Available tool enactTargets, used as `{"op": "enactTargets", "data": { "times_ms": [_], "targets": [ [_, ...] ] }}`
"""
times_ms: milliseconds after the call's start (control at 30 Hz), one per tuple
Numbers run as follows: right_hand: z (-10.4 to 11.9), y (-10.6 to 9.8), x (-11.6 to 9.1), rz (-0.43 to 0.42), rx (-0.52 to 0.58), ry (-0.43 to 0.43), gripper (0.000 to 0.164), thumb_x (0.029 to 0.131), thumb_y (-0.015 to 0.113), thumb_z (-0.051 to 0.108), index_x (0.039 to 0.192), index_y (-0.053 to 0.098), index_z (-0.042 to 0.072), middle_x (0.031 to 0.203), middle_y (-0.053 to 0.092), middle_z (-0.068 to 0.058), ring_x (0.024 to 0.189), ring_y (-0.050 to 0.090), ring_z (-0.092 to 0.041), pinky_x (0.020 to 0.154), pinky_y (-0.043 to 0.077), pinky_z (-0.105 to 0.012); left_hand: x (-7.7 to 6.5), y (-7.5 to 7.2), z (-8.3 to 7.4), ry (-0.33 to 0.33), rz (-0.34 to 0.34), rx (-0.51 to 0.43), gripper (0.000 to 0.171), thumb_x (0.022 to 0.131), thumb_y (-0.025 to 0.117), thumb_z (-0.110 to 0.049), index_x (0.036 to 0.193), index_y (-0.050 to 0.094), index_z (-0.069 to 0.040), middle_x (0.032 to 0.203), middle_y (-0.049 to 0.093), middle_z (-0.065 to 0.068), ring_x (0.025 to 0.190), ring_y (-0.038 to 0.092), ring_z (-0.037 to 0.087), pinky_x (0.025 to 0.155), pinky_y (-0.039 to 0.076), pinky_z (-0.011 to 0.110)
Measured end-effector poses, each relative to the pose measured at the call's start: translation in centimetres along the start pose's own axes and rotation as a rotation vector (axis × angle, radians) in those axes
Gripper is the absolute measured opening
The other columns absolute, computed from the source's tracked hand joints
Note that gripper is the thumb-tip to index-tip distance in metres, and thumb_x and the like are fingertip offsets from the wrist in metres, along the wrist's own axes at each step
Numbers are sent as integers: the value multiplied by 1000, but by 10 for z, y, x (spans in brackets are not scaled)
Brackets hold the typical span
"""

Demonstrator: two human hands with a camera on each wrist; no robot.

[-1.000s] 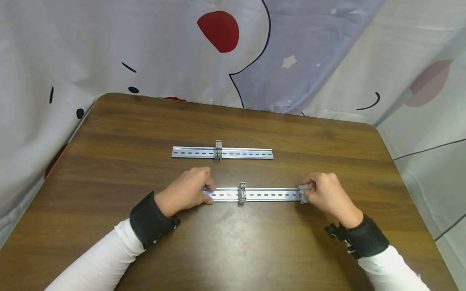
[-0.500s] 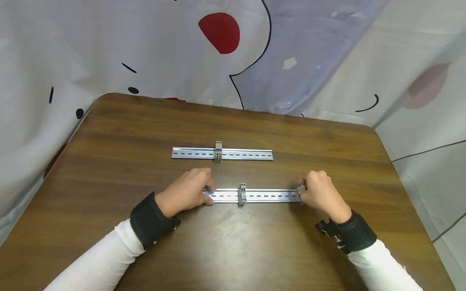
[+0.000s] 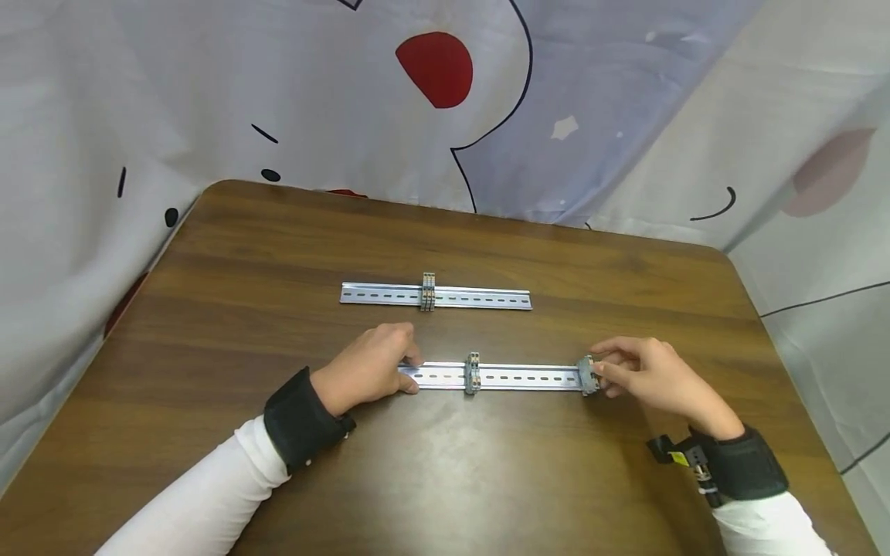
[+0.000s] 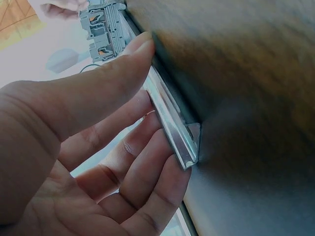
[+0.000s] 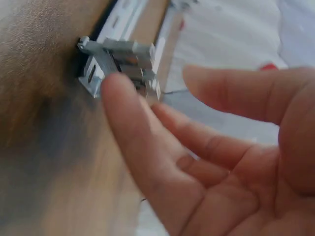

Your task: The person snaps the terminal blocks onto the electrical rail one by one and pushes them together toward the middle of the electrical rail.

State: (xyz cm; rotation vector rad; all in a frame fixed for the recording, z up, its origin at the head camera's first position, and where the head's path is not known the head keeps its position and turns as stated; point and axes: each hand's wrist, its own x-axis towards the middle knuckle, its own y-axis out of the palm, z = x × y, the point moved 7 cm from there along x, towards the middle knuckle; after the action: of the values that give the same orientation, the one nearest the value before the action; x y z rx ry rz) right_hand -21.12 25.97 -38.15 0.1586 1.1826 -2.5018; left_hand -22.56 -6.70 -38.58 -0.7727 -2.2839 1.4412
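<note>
My left hand [image 3: 373, 363] grips the left end of the nearer slotted metal DIN rail [image 3: 528, 378], thumb and fingers on opposite edges; the left wrist view shows the rail's end [image 4: 183, 147] at the fingertips. Near this rail's middle sit grey terminal blocks [image 3: 473, 374] with orange spots. Another grey terminal block [image 3: 588, 375] stands across the rail close to its right end. Beside that block is my right hand [image 3: 643, 374], thumb and fingers spread apart. In the right wrist view a fingertip overlaps the lower edge of the block [image 5: 130, 51].
Farther back on the brown wooden table [image 3: 278, 247] lies a second DIN rail [image 3: 487, 298], roughly parallel to the first. It carries several terminal blocks [image 3: 427, 292] near its middle. A printed white cloth [image 3: 334, 93] hangs behind the table and along its sides.
My right hand first moved left while holding the end terminal block, then loosened its fingers and drew back right. The left hand keeps its grip on the rail. The head view shifted slightly.
</note>
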Motion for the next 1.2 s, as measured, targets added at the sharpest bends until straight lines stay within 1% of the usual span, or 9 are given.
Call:
{"op": "enactTargets", "data": {
  "times_ms": [67, 133, 267, 433, 567, 767, 1000, 1133, 1200],
  "targets": [
    [-8, 0, -3, 63, 143, -6, 35, 93, 61, 1, 127, 57, -7, 95, 74, -21, 80, 75, -23, 71, 61, -34, 0, 0, 1, -10, 0, 0, 28, 67, 91, -19, 89, 80, -5, 82, 62, 5, 74, 60, 19, 66, 50, 31],
    [-14, 3, -4, 123, 266, -11, 39, 93, 58, -4, 132, 52, -9, 101, 70, -28, 89, 74, -27, 78, 60, -37, -1, -1, 3, -23, 5, -2, 28, 67, 91, -19, 89, 81, -5, 82, 62, 5, 74, 59, 19, 66, 49, 30],
    [-19, 10, -2, 161, 382, -3, 44, 92, 61, -4, 133, 48, -10, 103, 67, -33, 93, 73, -31, 82, 59, -41, -1, -1, 3, -15, 0, -2, 27, 67, 91, -20, 88, 81, -7, 82, 63, 4, 74, 61, 18, 65, 50, 30],
    [-22, 12, 0, 143, 422, 47, 44, 90, 63, -4, 131, 48, -10, 102, 67, -31, 91, 73, -30, 81, 59, -42, 0, -1, 1, 6, -10, 3, 24, 66, 91, -22, 84, 81, -8, 82, 64, 4, 74, 62, 18, 66, 52, 31],
    [-21, 17, 2, 170, 464, 59, 47, 91, 64, -3, 134, 47, -9, 105, 68, -32, 93, 73, -32, 83, 58, -42, 0, -1, 1, -7, 5, -3, 25, 67, 91, -21, 86, 81, -8, 82, 63, 5, 73, 61, 18, 66, 51, 30],
    [-17, 21, 6, 163, 453, 42, 47, 91, 66, 0, 133, 48, -5, 103, 70, -29, 90, 74, -33, 81, 60, -40, 1, -1, 0, 4, 4, -11, 25, 67, 90, -21, 86, 81, -7, 81, 63, 5, 73, 61, 18, 65, 51, 29],
    [-8, 32, 12, 211, 550, -23, 52, 91, 64, -4, 139, 45, -7, 103, 69, -32, 93, 73, -37, 83, 57, -47, 2, -1, 2, -1, 7, -15, 28, 67, 91, -21, 88, 81, -7, 81, 63, 5, 73, 61, 18, 65, 51, 29],
    [-6, 34, 15, 190, 533, -6, 49, 91, 65, -2, 137, 48, -7, 100, 71, -28, 89, 74, -32, 81, 58, -46, 4, 0, 1, -4, 9, -18, 30, 67, 91, -22, 91, 81, -6, 81, 63, 5, 74, 61, 18, 65, 51, 29],
    [-4, 35, 14, 202, 530, 3, 50, 91, 65, 0, 138, 48, -7, 101, 71, -29, 89, 74, -32, 82, 58, -47, 4, 1, 1, -6, 14, -18, 29, 67, 91, -22, 90, 81, -7, 81, 63, 5, 73, 60, 17, 65, 50, 29]
  ]
}}
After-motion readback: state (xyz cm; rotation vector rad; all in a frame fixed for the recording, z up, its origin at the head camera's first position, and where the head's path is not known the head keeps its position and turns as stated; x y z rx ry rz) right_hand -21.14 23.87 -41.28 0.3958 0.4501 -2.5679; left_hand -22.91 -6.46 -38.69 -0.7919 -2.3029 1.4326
